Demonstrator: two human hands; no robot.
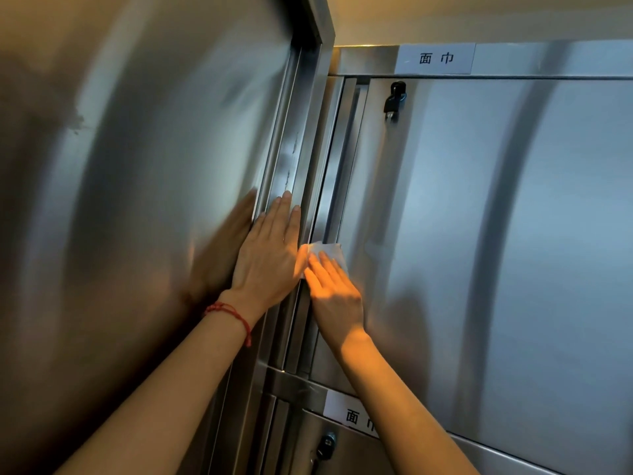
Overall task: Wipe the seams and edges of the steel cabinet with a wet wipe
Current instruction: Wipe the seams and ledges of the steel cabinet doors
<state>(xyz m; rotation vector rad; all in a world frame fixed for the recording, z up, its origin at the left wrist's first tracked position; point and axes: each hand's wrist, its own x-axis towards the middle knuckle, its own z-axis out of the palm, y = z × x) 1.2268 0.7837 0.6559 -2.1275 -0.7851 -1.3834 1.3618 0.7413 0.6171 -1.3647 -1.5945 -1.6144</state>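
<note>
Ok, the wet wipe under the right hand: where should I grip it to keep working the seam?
Probably pinch the free upper edge of the wet wipe, which sticks out above the right hand's fingertips, coming from the right over the door face. The wipe lies flat on the steel under straight fingers, and the left hand already covers the frame to its left, so that side looks blocked.

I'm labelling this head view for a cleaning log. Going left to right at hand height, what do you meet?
Large steel panel → left hand flat on the vertical seam → wet wipe under the right hand → labelled cabinet door.
</note>
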